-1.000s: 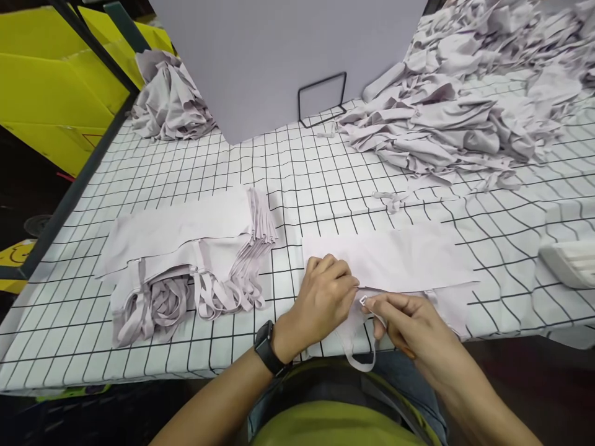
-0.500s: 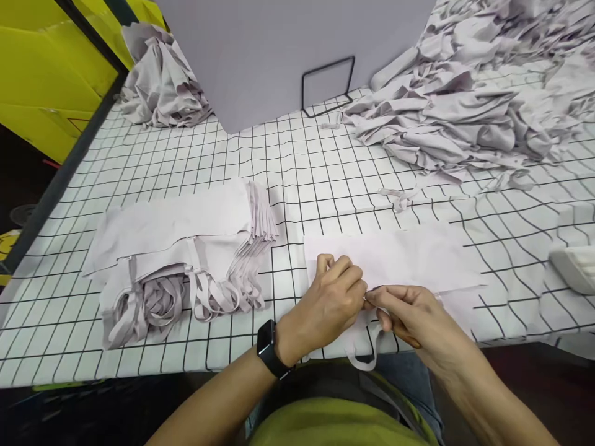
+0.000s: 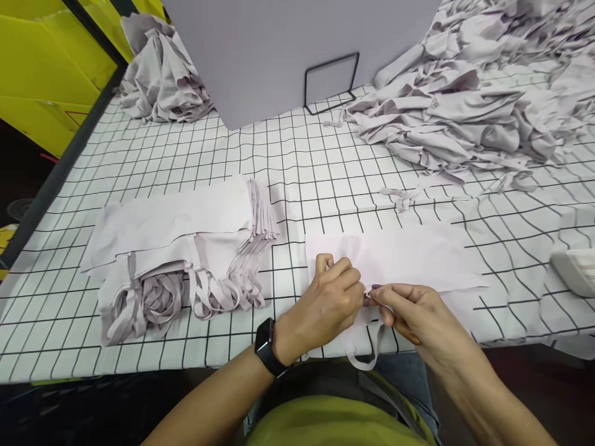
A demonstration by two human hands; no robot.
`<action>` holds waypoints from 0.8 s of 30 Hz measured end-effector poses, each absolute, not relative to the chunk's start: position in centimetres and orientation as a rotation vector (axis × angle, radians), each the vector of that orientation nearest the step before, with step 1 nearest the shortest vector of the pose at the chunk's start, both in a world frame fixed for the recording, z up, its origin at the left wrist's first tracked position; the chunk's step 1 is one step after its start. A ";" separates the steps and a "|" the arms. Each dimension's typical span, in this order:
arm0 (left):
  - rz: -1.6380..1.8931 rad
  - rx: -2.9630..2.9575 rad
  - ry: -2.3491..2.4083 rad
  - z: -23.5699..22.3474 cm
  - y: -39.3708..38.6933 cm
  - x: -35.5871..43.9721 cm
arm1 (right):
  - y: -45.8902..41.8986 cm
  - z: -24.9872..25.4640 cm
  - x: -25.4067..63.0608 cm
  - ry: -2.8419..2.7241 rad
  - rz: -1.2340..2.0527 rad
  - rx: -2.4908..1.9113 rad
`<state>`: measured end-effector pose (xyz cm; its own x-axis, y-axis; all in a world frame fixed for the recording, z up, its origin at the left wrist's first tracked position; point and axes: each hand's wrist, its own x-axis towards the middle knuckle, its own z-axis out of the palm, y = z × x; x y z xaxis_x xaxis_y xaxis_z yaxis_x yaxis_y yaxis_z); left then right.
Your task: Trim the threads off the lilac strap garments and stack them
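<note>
At the frame's lower centre, the right hand pinches a small white piece beside the curled left hand, whose hold is hidden, over pale cloth.

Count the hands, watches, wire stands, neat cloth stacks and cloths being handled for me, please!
Hands: 2 (left hand, right hand)
Watch: 1
Black wire stand: 1
Neat cloth stack: 1
Handled cloth: 1
Total: 6
</note>
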<state>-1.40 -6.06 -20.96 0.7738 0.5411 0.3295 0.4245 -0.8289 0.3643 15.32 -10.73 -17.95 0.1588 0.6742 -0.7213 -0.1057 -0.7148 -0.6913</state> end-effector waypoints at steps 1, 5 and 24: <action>0.637 2.683 0.752 -21.0 -6.1 -1.4 | -10.7 -17.9 15.1 -0.505 1.580 -1.829; 0.625 2.665 0.802 -21.2 -6.5 -1.3 | -11.6 -18.0 13.9 -0.431 1.424 -1.819; 0.076 2.355 1.501 -18.0 0.0 -2.7 | -4.5 -18.3 28.2 -1.228 0.520 -2.362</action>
